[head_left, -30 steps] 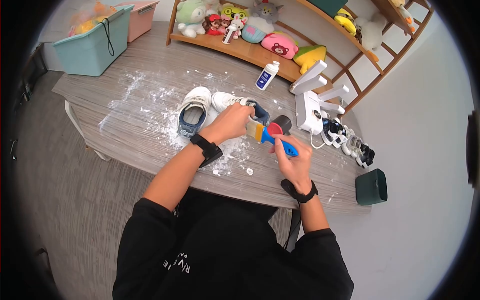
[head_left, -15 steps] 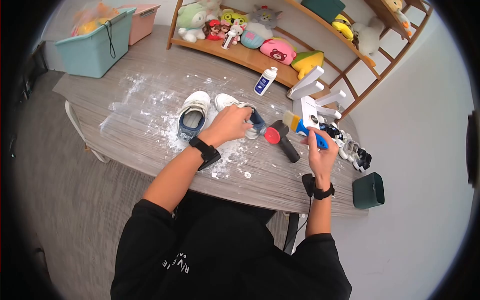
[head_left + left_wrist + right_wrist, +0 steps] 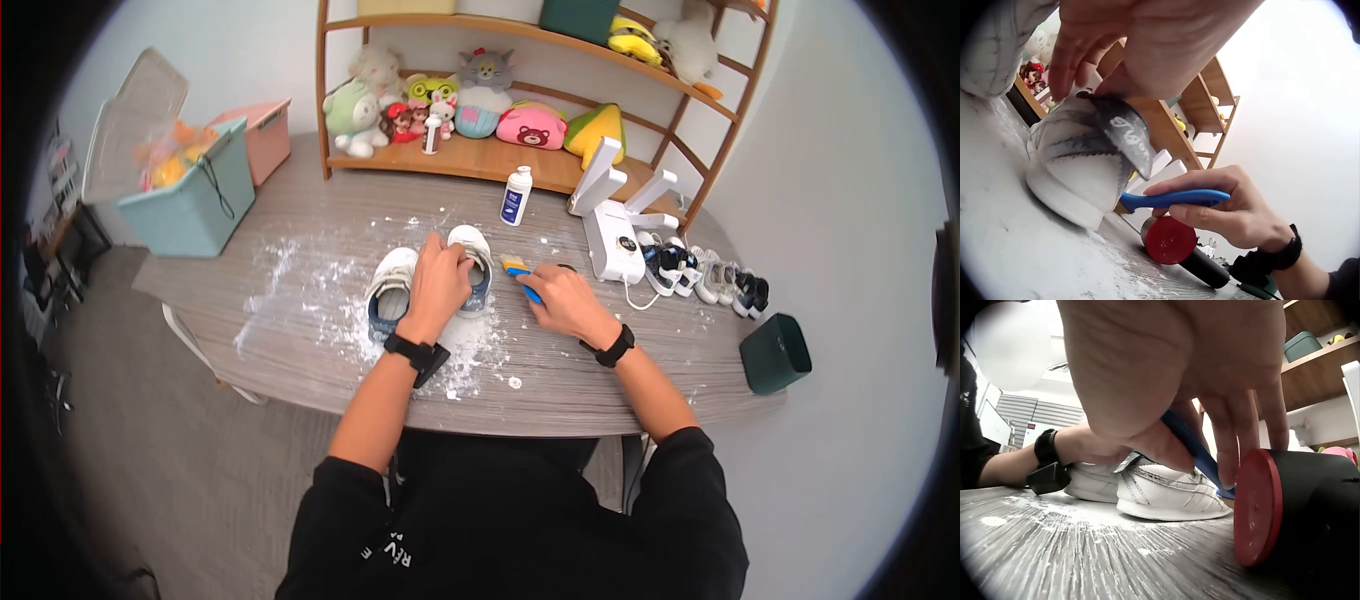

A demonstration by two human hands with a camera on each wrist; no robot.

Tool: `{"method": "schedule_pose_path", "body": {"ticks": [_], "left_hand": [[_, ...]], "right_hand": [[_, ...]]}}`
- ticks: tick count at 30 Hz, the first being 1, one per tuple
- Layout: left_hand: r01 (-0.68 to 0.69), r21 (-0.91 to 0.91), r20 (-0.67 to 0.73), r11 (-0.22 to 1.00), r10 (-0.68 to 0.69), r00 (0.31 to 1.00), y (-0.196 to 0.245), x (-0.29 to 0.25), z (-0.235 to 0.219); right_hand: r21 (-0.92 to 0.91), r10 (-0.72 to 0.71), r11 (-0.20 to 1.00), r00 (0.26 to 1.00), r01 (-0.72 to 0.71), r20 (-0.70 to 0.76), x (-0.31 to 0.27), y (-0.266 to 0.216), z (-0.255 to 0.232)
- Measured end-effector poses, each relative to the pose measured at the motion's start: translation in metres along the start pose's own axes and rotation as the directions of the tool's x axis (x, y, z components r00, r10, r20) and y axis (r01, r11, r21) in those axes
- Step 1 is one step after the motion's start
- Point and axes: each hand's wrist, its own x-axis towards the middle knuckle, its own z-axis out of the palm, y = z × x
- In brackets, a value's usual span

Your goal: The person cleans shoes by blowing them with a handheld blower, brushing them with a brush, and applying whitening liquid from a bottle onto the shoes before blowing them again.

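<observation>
Two white shoes with dark blue heels stand side by side on the powder-dusted table, the left one (image 3: 393, 290) and the right one (image 3: 473, 250). My left hand (image 3: 440, 285) grips the right shoe; in the left wrist view its fingers curl over the collar of that shoe (image 3: 1079, 175). Just right of it, my right hand (image 3: 568, 300) pinches the blue handle of a brush (image 3: 1175, 199), its bristles (image 3: 514, 262) close beside the shoe. A black tool with a red round face (image 3: 1170, 240) lies by the right hand.
A white bottle (image 3: 516, 196) stands behind the shoes. To the right are a white rack (image 3: 613, 240), several small shoes (image 3: 715, 278) and a dark green bin (image 3: 775, 355). Plush toys fill the shelf (image 3: 470, 158) at the back; a teal box (image 3: 195, 205) is at left.
The right hand has carried the brush left, back beside the right shoe. That shoe now points more straight away from me, with the left hand on it. The head view has shifted.
</observation>
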Motion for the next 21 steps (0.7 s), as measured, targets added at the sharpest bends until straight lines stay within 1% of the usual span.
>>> {"method": "schedule_pose_path", "body": {"ticks": [2,3,5,6,7,8,9,10,11,12,13,14,15,16,17,18,19,20,21], "left_hand": [[-0.109,-0.032,-0.027,0.994,0.108,0.994,0.014,-0.001,-0.008],[-0.093,-0.019,0.006,0.995,0.094,0.996,0.017,-0.001,-0.008],[-0.082,0.051,0.168,0.995,0.072,0.983,0.014,-0.006,-0.004],[-0.137,0.035,0.2,0.99,0.128,0.971,0.015,-0.006,-0.005],[-0.112,0.093,0.249,0.989,0.086,0.965,0.019,-0.008,-0.005],[-0.155,0.11,0.267,0.982,0.121,0.956,0.019,-0.007,-0.006],[-0.111,0.158,0.332,0.981,0.053,0.942,0.022,-0.004,-0.01],[-0.132,0.184,0.336,0.974,0.063,0.94,0.02,-0.004,-0.011],[-0.168,0.2,0.366,0.965,0.085,0.927,0.028,-0.003,-0.019],[-0.174,0.215,0.393,0.961,0.078,0.916,0.031,-0.003,-0.023],[-0.195,0.224,0.405,0.955,0.09,0.91,0.032,-0.003,-0.025],[-0.212,0.236,0.419,0.948,0.098,0.903,0.032,-0.003,-0.026],[-0.233,0.239,0.44,0.943,0.109,0.892,0.033,-0.003,-0.025],[-0.202,0.222,0.45,0.954,0.083,0.889,0.034,-0.001,-0.023],[-0.169,0.205,0.458,0.964,0.058,0.887,0.035,0.001,-0.021],[-0.187,0.211,0.47,0.959,0.069,0.88,0.036,0.004,-0.019],[-0.195,0.195,0.448,0.961,0.09,0.89,0.037,0.005,-0.018],[-0.2,0.18,0.425,0.963,0.108,0.899,0.039,0.006,-0.017],[-0.207,0.187,0.434,0.96,0.108,0.895,0.043,0.006,-0.017]], "right_hand": [[0.031,0.022,0.999,0.998,-0.02,-0.052,-0.009,-0.005,-0.008],[0.031,0.062,0.998,0.995,-0.06,-0.078,-0.013,-0.005,-0.011],[0.117,0.031,0.993,0.966,-0.001,-0.258,-0.021,-0.002,-0.021],[0.135,0.041,0.991,0.939,0.006,-0.341,-0.024,0.003,-0.024],[0.146,0.045,0.989,0.906,0.019,-0.421,-0.026,0.009,-0.026],[0.177,0.08,0.984,0.864,0.011,-0.497,-0.028,0.014,-0.031],[0.21,0.105,0.978,0.817,0.02,-0.567,-0.029,0.02,-0.035],[0.199,0.128,0.98,0.797,-0.01,-0.59,-0.029,0.026,-0.036],[0.468,0.315,0.884,0.739,0.001,-0.596,-0.03,0.033,-0.035],[0.696,0.487,0.716,0.68,0.048,-0.548,-0.032,0.04,-0.034],[0.86,0.618,0.508,0.676,0.046,-0.402,-0.037,0.049,-0.033],[0.917,0.667,0.383,0.655,0.109,-0.356,-0.041,0.061,-0.029],[0.963,0.715,0.217,0.646,0.159,-0.268,-0.045,0.069,-0.027],[0.976,0.744,0.048,0.644,0.214,-0.178,-0.048,0.076,-0.025],[0.972,0.755,0.046,0.629,0.229,-0.184,-0.051,0.083,-0.023],[0.968,0.776,-0.052,0.62,0.247,-0.116,-0.054,0.086,-0.025],[0.953,0.788,-0.15,0.614,0.264,-0.046,-0.056,0.09,-0.026],[0.948,0.794,-0.155,0.606,0.276,-0.047,-0.056,0.095,-0.028],[0.93,0.808,-0.17,0.587,0.327,-0.059,-0.057,0.098,-0.031]]}}
